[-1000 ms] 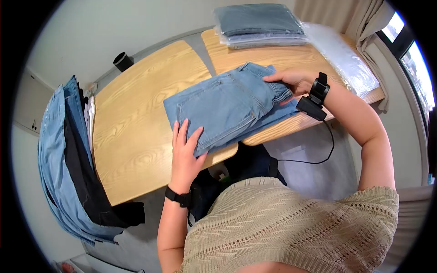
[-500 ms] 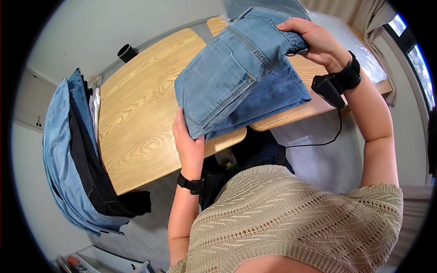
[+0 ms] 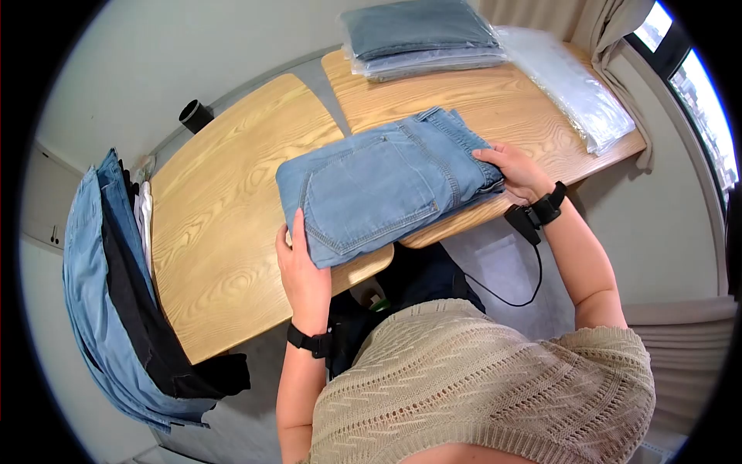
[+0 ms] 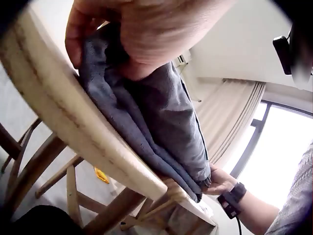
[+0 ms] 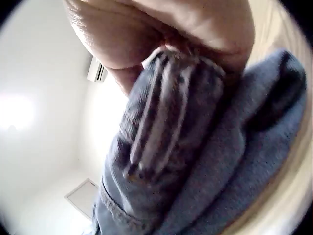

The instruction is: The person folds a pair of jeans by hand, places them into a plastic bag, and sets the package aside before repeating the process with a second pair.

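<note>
the left hand [image 3: 303, 267] is gripping the near corner of the folded jeans [image 3: 379, 185], with its fingers curling round the edge. the right hand [image 3: 514, 168] is gripping the other end, by the waist, and its fingers are curling over the thick fold. i think one hand is holding each end so the fold is not slipping open. the jeans are lying flat on the table [image 3: 224, 232], near its front edge, right where the two wooden tops are meeting. they are sticking out over the edge a little.

the head view is showing the whole jeans and both hands at once. the left wrist view is looking from down by the table edge. it is showing the layers of cloth stacked up, the fingers [image 4: 78, 29] wrapping the corner, and the right hand far off at the other end. the right wrist view is very close, so it is showing only that hand squeezing the bunched layers.

to the left, more clothes [image 3: 108, 294] are hanging in a row. at the far side, a bagged stack [image 3: 417, 35] is lying on the table, with clear bags [image 3: 572, 85] beside it. a black cup [image 3: 193, 116] is sitting past the table's far left edge.
</note>
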### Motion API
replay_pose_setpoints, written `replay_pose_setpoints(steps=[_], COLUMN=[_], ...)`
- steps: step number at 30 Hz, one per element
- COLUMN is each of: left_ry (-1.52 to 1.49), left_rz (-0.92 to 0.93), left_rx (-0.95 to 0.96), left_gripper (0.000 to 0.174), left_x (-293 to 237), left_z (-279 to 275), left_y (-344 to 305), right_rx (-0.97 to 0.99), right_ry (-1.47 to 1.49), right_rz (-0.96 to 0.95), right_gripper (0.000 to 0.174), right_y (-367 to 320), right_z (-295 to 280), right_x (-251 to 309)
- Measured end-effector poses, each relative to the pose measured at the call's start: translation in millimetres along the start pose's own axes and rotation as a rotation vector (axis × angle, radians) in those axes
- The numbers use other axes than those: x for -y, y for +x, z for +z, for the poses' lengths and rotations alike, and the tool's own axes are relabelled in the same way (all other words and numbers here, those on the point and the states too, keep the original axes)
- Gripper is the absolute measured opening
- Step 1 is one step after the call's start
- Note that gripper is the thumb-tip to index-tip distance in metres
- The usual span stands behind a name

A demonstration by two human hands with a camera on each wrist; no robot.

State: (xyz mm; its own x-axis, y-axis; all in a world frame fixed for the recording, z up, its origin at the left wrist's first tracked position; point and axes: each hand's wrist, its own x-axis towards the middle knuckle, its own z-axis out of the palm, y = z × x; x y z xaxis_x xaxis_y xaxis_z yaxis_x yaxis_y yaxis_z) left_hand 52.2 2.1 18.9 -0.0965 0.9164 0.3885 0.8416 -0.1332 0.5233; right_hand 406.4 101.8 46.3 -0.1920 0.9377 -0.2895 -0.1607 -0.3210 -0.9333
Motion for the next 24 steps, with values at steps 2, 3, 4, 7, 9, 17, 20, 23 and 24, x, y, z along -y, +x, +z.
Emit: replay_pose_setpoints(steps=[2, 3, 4, 7, 9, 17, 20, 23, 24], left_ry=[-0.126, -0.129, -0.146, -0.169, -0.200, -0.299, -0.359, -0.397, -0.397], left_rz=[-0.080, -0.062, -0.075, -0.062, -0.039, -0.075, -0.089, -0.102, -0.101], left_rx=[-0.016, -0.018, -0.018, -0.054, -0.071, -0.057, -0.073, -0.071, -0.067], left_gripper=[0.063, 0.063, 0.064, 0.067, 0.067, 0.060, 0.057, 0.055, 0.055], left_x=[6, 8, 11, 17, 18, 15, 22, 20, 19], left_z=[4, 4, 4, 9, 9, 8, 13, 13, 13], left_y=[-3, -4, -6, -8, -9, -11, -12, -12, -12], right_rx=[-0.044, -0.092, -0.139, 0.048, 0.079, 0.157, 0.153, 0.181, 0.179], right_ry=[-0.187, -0.376, -0.458, -0.590, -0.631, -0.827, -0.887, -0.834, -0.832], right_rz=[-0.015, -0.020, -0.012, 0.034, 0.053, 0.106, 0.106, 0.085, 0.088], right_gripper=[0.028, 0.031, 0.039, 0.048, 0.056, 0.040, 0.035, 0.029, 0.029], right_y=[8, 15, 30, 54, 69, 106, 114, 111, 112], right_z=[-18, -28, -35, -41, -31, -23, -26, -26, -29], right_x=[16, 26, 30, 37, 42, 44, 45, 48, 46])
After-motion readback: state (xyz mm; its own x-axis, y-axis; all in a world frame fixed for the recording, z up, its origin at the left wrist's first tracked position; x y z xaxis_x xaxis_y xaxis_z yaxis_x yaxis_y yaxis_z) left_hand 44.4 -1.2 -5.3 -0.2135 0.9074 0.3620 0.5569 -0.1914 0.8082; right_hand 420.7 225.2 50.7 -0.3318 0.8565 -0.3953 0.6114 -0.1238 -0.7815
